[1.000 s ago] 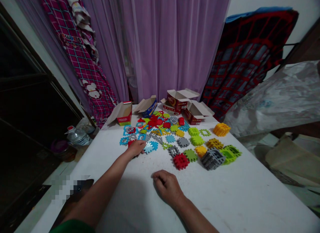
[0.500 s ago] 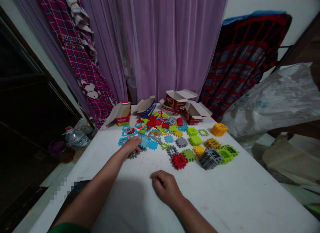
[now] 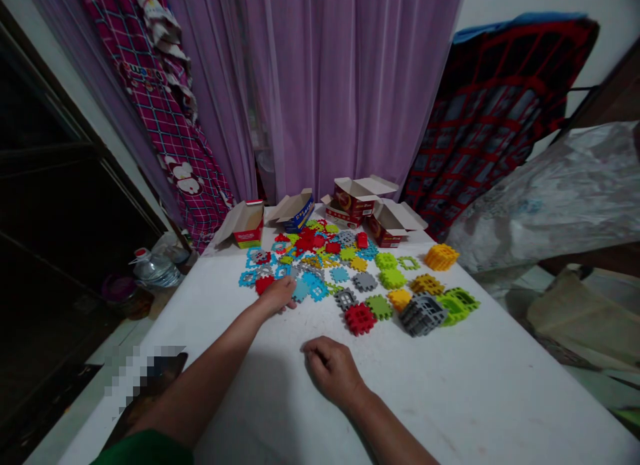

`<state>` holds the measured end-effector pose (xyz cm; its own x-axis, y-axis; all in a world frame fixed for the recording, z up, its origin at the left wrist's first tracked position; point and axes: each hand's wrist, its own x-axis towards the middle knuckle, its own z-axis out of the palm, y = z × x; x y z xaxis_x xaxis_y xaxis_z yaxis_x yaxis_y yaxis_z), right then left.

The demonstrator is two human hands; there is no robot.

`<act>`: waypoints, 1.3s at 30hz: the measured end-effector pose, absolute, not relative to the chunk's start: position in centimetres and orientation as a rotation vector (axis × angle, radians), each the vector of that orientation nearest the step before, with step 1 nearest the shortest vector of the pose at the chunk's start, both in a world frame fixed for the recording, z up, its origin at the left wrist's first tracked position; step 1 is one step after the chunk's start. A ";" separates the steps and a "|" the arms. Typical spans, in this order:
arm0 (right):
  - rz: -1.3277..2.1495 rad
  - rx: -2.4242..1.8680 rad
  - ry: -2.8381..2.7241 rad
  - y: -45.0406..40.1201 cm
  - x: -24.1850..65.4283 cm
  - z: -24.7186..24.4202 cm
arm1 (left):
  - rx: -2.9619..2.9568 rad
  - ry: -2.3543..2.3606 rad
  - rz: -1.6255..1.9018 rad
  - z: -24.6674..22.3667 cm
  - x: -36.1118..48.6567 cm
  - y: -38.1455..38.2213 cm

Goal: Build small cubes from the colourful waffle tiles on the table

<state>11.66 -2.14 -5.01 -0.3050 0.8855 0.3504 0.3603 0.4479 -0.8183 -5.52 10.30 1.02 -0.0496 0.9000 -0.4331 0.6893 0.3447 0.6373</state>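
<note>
We have the left hand [image 3: 277,295] palm down at the near-left edge of the spread of toothed plastic tiles [image 3: 320,258], fingers curled toward the bench [image 3: 450,398]. It sits on or just over the pieces there. Whether it grips one we cannot tell, as the fingers hide the contact. Nearest to it: a red tile [image 3: 264,284] just left, blue tiles [image 3: 310,290] just right. The right hand [image 3: 331,370] rests loosely curled on the bench, nearer to us than the tiles, apart from them, nothing visible in it.

Tiles lie flat, thick and overlapping toward the far end, sparser near us. The right side carries bulkier builds: a grey cube [image 3: 423,315], a red block [image 3: 360,318], an orange-yellow cube [image 3: 441,257]. Open cardboard boxes [image 3: 353,198] stand along the far edge.

Handling note: teeth on neighbouring tiles overlap, so we should pinch one tile by its edges and lift straight up, since sliding would likely drag its neighbours. Take top tiles first where they overlap. Free hand stays off the spread.
</note>
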 end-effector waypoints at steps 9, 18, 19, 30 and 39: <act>0.796 -1.049 -1.871 -2.1 11.7 -5.0 | 1.764 1.687 0.311 0.7 -5.2 8.9; 0.795 -1.026 -1.863 -2.1 11.6 -4.9 | 2.104 1.980 0.015 1.2 -3.3 4.5; 0.795 -1.022 -1.862 -2.1 11.7 -4.9 | 2.100 1.992 0.003 1.1 -3.0 4.3; 0.759 -1.150 -1.726 -2.0 13.1 -4.3 | 2.157 1.840 0.134 2.2 -3.8 6.0; 0.393 -1.327 -0.991 0.4 20.8 -2.1 | 2.288 1.751 0.200 3.8 0.9 12.6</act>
<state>20.83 0.36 -2.12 0.5561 0.7424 0.3736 0.2848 0.2521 -0.9248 0.90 12.61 3.80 0.2669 0.9627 -0.0438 0.9280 -0.2445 0.2812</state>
